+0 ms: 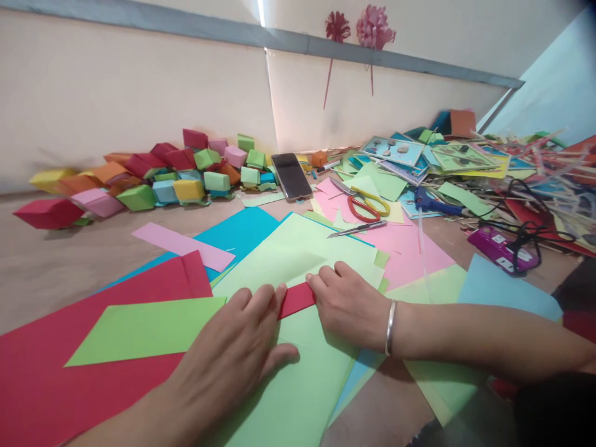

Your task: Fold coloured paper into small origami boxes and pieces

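A small red paper strip lies across light green paper sheets, between my two hands. The fingers of my left hand press together on its left end, with the thumb apart over the green sheet. At the strip's right end, the curled fingers of my right hand close on it; a silver bangle circles that wrist. Both ends of the strip are hidden under my fingers. Left of my left hand, a bright green paper strip rests on a large red sheet.
Folded paper boxes line the wall beside a phone. Scissors and a craft knife lie ahead of my hands. To the right are a blue glue gun, a purple power strip and piled cards and sticks.
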The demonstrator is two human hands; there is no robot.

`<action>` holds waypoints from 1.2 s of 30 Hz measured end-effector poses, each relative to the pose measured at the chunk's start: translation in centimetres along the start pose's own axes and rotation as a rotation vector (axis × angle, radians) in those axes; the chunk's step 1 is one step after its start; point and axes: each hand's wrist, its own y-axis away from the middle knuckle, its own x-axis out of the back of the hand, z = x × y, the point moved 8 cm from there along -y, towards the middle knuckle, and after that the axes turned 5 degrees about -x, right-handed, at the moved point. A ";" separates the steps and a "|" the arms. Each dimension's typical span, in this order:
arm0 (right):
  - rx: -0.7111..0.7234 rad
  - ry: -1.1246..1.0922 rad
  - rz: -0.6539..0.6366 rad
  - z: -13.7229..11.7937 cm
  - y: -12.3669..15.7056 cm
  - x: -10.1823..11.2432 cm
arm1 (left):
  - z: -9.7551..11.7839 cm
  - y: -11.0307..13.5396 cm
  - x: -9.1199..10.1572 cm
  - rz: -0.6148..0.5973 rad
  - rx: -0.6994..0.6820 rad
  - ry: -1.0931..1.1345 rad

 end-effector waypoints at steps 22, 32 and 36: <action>-0.096 0.101 -0.142 0.0 0.4 -0.5 | -0.5 0.6 -0.4 -0.265 0.117 -0.022; -0.258 0.036 -0.046 3.0 0.7 0.9 | -2.8 0.4 -1.0 -0.283 0.255 0.040; -0.212 -0.032 0.044 2.3 0.7 1.8 | -3.4 0.6 -1.0 -0.259 0.342 0.233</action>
